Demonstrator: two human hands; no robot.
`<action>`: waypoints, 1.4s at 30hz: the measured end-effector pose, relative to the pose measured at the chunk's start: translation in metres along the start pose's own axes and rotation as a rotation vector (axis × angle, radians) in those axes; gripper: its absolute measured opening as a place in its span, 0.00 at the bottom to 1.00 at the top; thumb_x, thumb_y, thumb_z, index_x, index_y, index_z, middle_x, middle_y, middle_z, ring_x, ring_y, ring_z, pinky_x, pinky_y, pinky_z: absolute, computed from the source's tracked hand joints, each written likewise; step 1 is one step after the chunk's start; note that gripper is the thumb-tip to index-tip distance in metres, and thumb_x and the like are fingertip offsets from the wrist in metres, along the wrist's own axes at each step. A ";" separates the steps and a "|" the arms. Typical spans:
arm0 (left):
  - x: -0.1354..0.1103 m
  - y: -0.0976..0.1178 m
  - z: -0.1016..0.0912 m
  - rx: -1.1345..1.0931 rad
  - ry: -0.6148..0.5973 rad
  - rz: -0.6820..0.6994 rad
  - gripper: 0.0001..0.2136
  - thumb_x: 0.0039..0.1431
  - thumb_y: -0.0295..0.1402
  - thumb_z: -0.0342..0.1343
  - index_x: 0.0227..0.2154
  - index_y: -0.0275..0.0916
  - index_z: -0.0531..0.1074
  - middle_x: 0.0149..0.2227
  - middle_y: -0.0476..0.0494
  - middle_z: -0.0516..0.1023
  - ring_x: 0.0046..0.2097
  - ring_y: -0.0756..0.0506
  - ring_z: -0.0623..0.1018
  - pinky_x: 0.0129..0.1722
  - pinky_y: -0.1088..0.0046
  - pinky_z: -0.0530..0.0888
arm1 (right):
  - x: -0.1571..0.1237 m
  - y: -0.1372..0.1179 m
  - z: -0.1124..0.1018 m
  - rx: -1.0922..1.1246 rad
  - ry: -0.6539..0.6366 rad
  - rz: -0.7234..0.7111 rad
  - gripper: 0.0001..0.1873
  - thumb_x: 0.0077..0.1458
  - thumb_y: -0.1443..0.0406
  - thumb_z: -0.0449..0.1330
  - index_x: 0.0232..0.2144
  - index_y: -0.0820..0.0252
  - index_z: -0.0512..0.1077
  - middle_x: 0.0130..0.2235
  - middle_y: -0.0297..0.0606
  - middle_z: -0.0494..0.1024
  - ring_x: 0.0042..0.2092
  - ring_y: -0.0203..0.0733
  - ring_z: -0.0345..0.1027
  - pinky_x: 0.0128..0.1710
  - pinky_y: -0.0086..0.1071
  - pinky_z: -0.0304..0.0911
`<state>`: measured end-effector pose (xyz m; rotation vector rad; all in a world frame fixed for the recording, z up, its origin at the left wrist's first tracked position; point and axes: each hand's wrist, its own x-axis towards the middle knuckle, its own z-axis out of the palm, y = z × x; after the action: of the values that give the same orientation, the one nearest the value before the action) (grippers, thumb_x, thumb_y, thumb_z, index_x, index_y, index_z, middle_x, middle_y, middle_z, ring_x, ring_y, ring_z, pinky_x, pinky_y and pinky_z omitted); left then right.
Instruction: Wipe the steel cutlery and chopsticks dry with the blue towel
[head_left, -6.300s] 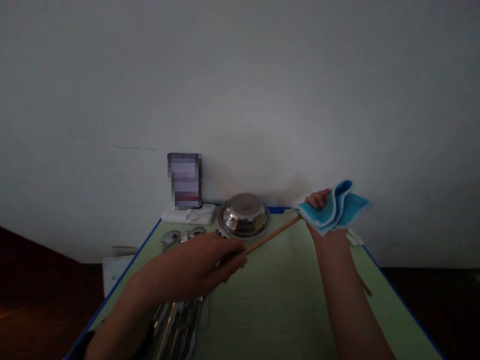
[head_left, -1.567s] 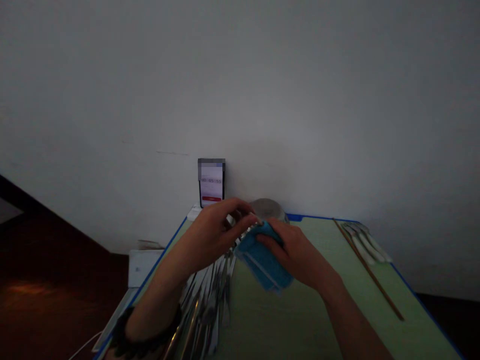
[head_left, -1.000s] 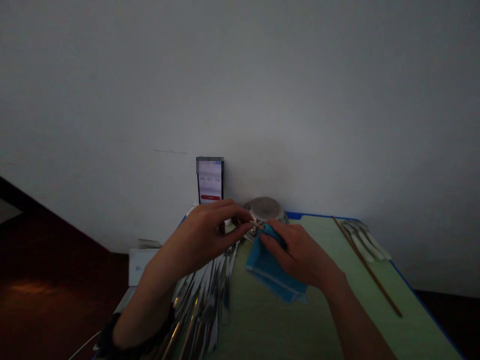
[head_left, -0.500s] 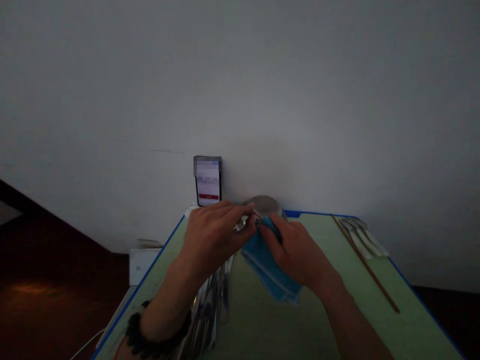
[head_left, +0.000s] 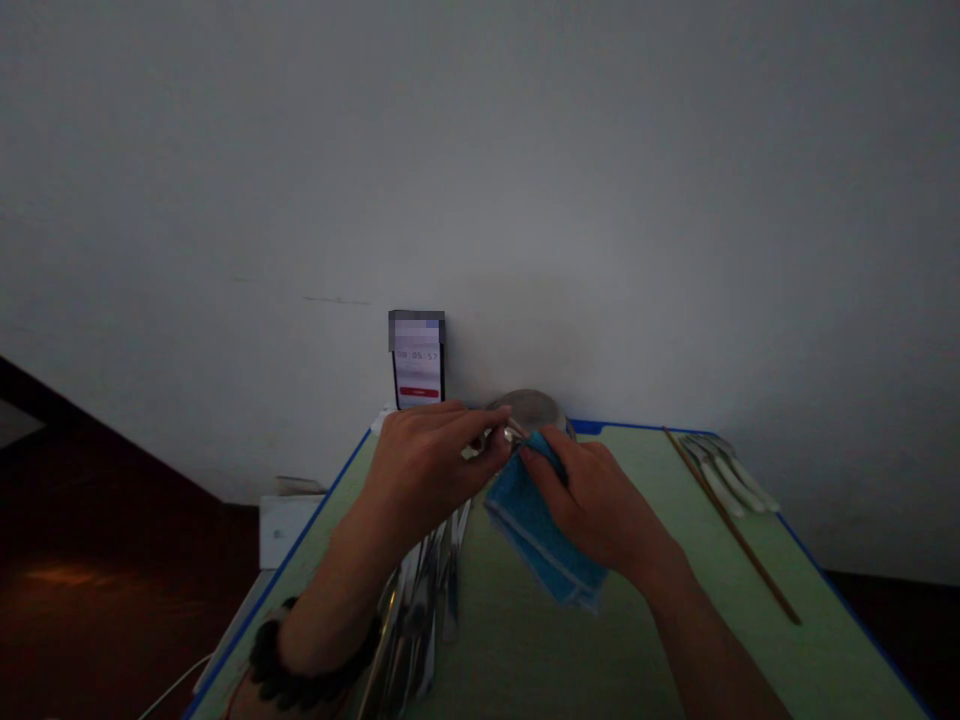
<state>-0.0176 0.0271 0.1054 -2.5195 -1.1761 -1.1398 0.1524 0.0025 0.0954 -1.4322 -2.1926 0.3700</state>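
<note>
My left hand (head_left: pixel 431 465) is closed in a pinch on a small metal utensil (head_left: pixel 512 432), whose end shows between both hands. My right hand (head_left: pixel 596 500) grips a folded blue cloth (head_left: pixel 541 535) and presses it against that utensil. Both hands hover over the middle of a green mat (head_left: pixel 525 640) with a blue border. Below my left wrist lies a pile of several metal utensils (head_left: pixel 420 600).
A steel bowl (head_left: pixel 534 405) sits behind my hands by the wall. A phone (head_left: pixel 418 360) leans upright on the wall at its left. At the right of the mat lie a wooden chopstick (head_left: pixel 731 525) and white-handled cutlery (head_left: pixel 724 470). A white box (head_left: pixel 283 515) sits left of the table.
Earlier I held a chopstick in the cloth; it now lies at the right. In the last second my hands stayed together, the cloth shifting slightly over the metal utensil.
</note>
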 end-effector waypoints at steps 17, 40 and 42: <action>0.001 0.000 0.000 -0.017 0.083 0.121 0.08 0.52 0.29 0.55 0.35 0.36 0.74 0.26 0.46 0.78 0.27 0.51 0.74 0.27 0.76 0.70 | 0.001 0.017 0.000 0.614 -0.094 0.047 0.15 0.57 0.57 0.47 0.35 0.55 0.71 0.34 0.32 0.74 0.37 0.38 0.66 0.38 0.30 0.59; 0.007 0.002 -0.013 -0.344 -0.200 -0.157 0.06 0.54 0.30 0.54 0.35 0.40 0.73 0.29 0.51 0.77 0.27 0.54 0.72 0.27 0.81 0.68 | -0.002 0.025 0.004 0.823 -0.164 0.220 0.16 0.53 0.56 0.52 0.39 0.53 0.73 0.40 0.35 0.75 0.40 0.40 0.68 0.40 0.33 0.62; 0.007 0.002 -0.013 -0.377 -0.210 -0.178 0.06 0.54 0.30 0.54 0.34 0.39 0.73 0.29 0.51 0.77 0.27 0.54 0.72 0.27 0.81 0.67 | -0.002 0.027 0.007 0.841 -0.151 0.231 0.15 0.52 0.57 0.53 0.37 0.54 0.74 0.40 0.36 0.75 0.41 0.41 0.67 0.40 0.34 0.62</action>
<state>-0.0205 0.0244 0.1198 -2.9256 -1.3729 -1.2665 0.1702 0.0118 0.0765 -1.1698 -1.6233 1.3277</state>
